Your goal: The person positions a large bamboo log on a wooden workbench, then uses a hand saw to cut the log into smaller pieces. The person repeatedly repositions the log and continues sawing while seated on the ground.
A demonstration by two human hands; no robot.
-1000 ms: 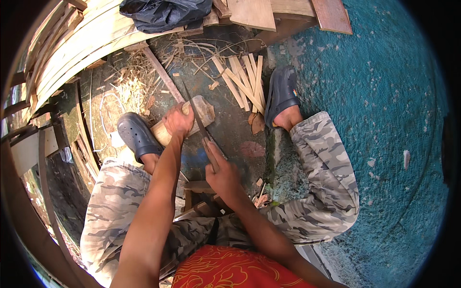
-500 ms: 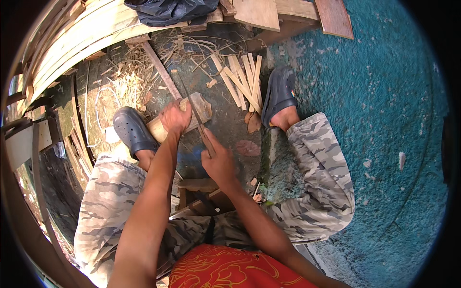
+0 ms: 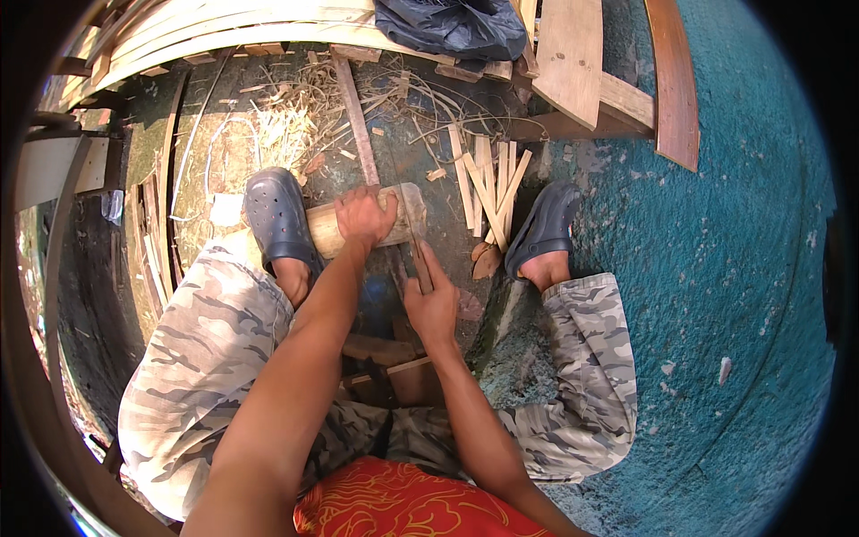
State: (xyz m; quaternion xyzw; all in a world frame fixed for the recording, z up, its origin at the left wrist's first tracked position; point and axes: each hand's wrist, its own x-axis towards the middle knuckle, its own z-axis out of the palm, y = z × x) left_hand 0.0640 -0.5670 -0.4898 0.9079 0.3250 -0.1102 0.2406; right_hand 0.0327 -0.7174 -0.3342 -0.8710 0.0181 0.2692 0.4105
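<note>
A short rounded wooden block point(image 3: 324, 229) lies crosswise on the floor between my feet, with a pale worn patch near its right end. My left hand point(image 3: 362, 217) is closed over the top of this block. In my right hand point(image 3: 433, 304) is the wooden handle of a long, thin-bladed tool point(image 3: 419, 261), whose exact kind I cannot make out. Its narrow blade points away from me and crosses the block's right end, just right of my left hand. The far tip is hard to see against the floor.
Cut wooden sticks point(image 3: 488, 183) lie fanned out beyond the block. Shavings point(image 3: 291, 125) and a long wooden strip point(image 3: 356, 121) are left of them. A black plastic bag point(image 3: 452, 31) rests on boards at the back. A rough blue wall point(image 3: 716, 295) stands on the right.
The view has shifted, so everything sits further right and lower. My left hand stays on the block. The tool's blade now stands more upright in the picture across the block's right end.
</note>
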